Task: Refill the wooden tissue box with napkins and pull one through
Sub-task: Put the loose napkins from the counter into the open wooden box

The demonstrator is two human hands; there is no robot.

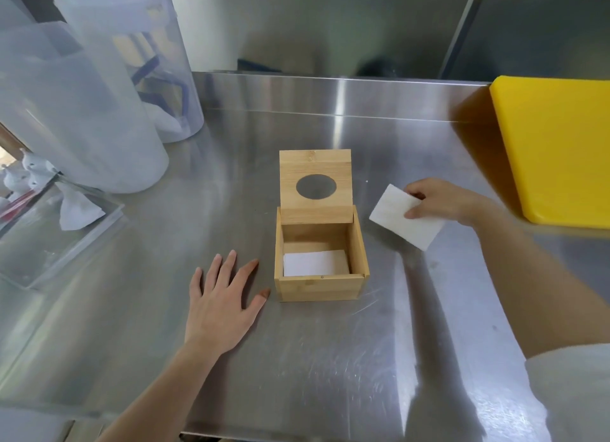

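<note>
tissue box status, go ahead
Left hand flat on counter, empty. Right hand holding napkin stack. Tissue box lid up, few napkins inside. Path clear.

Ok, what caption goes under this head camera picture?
Right hand brings napkins toward the open wooden box; left hand rests flat.

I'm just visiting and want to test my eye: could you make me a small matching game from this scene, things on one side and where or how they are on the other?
Things:
1. left hand
2. right hand
3. lid
4. cutting board

States:
A. yellow, at the right edge
B. flat on the counter, fingers spread
C. raised, round hole showing
D. holding white napkins

Pairs: 1-B, 2-D, 3-C, 4-A
</note>
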